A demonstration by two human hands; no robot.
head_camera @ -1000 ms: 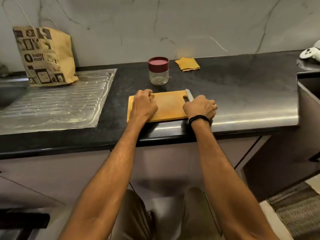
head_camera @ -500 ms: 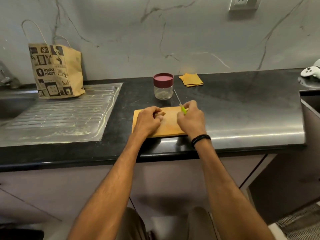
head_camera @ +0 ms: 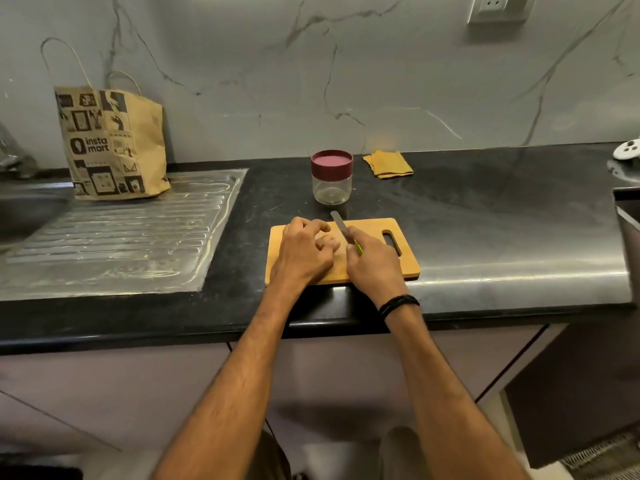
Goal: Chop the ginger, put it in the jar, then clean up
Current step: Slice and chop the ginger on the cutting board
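Note:
A wooden cutting board (head_camera: pixel 374 226) lies on the black counter near its front edge. My left hand (head_camera: pixel 303 252) rests on the board with its fingers curled over a pale piece of ginger (head_camera: pixel 327 243), which is mostly hidden. My right hand (head_camera: pixel 372 265) grips a knife (head_camera: pixel 341 227) with a green handle; the blade points away from me, just right of the ginger. Behind the board stands a clear jar (head_camera: pixel 331 178) with its dark red lid on.
A folded yellow cloth (head_camera: pixel 388 163) lies behind the jar to the right. A printed paper bag (head_camera: pixel 110 142) stands on the steel draining board (head_camera: pixel 121 233) at the left. A white controller (head_camera: pixel 627 150) sits at the far right. The counter steps down at the right end.
My right hand picked the knife up from the board's right side and brought it to the middle of the board. My left hand stays on the ginger. The camera has tilted up.

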